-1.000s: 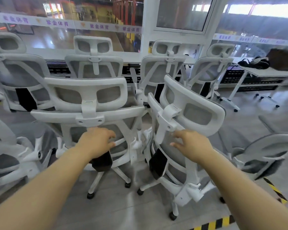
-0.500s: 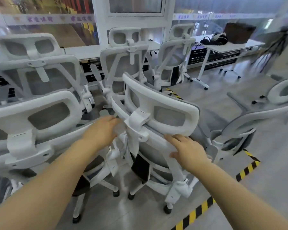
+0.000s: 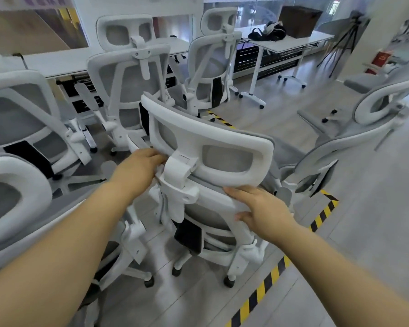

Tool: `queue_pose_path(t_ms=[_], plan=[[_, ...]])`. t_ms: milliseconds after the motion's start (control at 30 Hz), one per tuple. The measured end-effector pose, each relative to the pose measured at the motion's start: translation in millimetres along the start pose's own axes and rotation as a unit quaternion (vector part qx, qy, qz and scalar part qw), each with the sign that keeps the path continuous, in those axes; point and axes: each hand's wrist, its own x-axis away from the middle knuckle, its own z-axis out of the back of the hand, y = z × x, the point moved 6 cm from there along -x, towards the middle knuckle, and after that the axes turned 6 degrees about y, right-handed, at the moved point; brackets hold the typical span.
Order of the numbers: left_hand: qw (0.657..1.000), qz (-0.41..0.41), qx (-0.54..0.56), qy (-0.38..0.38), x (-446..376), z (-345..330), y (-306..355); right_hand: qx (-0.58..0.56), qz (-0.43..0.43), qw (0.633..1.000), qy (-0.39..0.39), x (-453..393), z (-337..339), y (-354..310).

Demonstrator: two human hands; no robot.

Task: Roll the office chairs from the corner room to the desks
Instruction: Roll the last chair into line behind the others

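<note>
A white office chair (image 3: pixel 206 138) with grey mesh and a headrest stands right in front of me, its back turned to me. My left hand (image 3: pixel 137 168) grips the top rail of its backrest on the left, just under the headrest. My right hand (image 3: pixel 262 211) holds the same rail on the right, fingers over the top and thumb under it. The chair's castors (image 3: pixel 229 280) rest on the grey floor beside a yellow-black tape line.
Several identical white chairs crowd the left and back, the nearest (image 3: pixel 12 185) touching my left arm. Another chair (image 3: pixel 364 128) stands at the right. A white desk (image 3: pixel 291 41) with a dark bag and a brown box is behind. Striped floor tape (image 3: pixel 267 284) runs diagonally; open floor lies right.
My left hand left the neighbouring chair and took the backrest rail of the chair in front. My right hand closed on that rail. The view swung right and the chair turned.
</note>
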Motion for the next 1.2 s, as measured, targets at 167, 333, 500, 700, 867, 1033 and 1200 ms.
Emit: queue_pose_path(t_ms=[167, 333, 500, 700, 867, 1033, 1200], plan=[[1.000, -0.019, 0.008, 0.008, -27, -15, 14, 0.001, -0.022, 1.000, -0.003, -16, 10, 43], [1.000, 0.003, 0.003, 0.006, -50, -32, 47, 0.011, -0.020, 0.999, -0.023, -39, 26, 101], [0.999, 0.039, -0.003, 0.018, -70, -41, 74, 0.009, 0.028, 0.999, -0.018, -69, 39, 149], [0.997, 0.035, -0.027, 0.065, -94, -54, 114, 0.018, 0.049, 0.999, 0.003, -114, 55, 210], [0.995, 0.040, -0.045, 0.083, -117, -62, 128, 0.026, 0.059, 0.998, 0.023, -158, 57, 251], [0.989, 0.127, -0.031, 0.063, -136, -68, 115, -0.007, 0.084, 0.996, 0.027, -194, 57, 267], [0.985, 0.168, -0.019, 0.031, -150, -74, 102, -0.021, 0.096, 0.995, 0.012, -227, 55, 281]])
